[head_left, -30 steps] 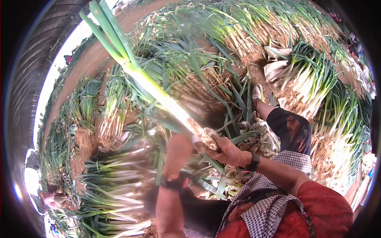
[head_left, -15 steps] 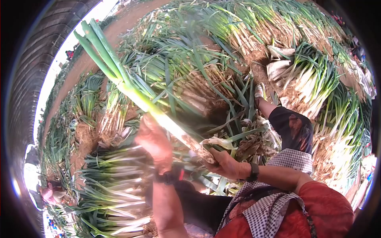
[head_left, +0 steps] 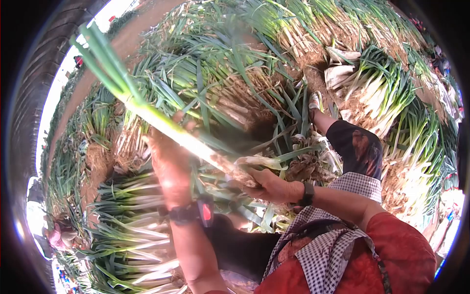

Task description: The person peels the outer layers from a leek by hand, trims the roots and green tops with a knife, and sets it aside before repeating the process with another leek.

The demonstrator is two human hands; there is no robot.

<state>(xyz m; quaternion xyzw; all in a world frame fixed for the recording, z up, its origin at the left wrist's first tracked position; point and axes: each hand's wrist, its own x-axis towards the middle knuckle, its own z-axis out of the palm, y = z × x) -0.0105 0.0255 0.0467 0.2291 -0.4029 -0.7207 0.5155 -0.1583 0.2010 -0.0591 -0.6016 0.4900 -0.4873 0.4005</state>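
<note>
A long, thick green onion point(head_left: 161, 121) slants across the middle of the view, its green leaves at upper left and its brownish root end at lower right. My right hand point(head_left: 276, 186) grips that root end with closed fingers. Smeared by motion, my left hand point(head_left: 169, 154) is against the underside of the white stalk, part of it behind the onion; I cannot tell how its fingers are set. A pale strip of onion skin point(head_left: 259, 160) shows just above my right hand.
Laid-out white-stemmed onions point(head_left: 139, 230) lie at lower left, near my left forearm. Piled onion bundles point(head_left: 240, 98) are ahead, and more onions point(head_left: 411, 152) lie at right. Loose peelings point(head_left: 308, 169) are heaped by my leg. A checked cloth point(head_left: 328, 264) covers my lap.
My left hand has moved left and up along the onion stalk. The onion's leafy end has shifted to the upper left, while my right hand keeps its grip on the root end.
</note>
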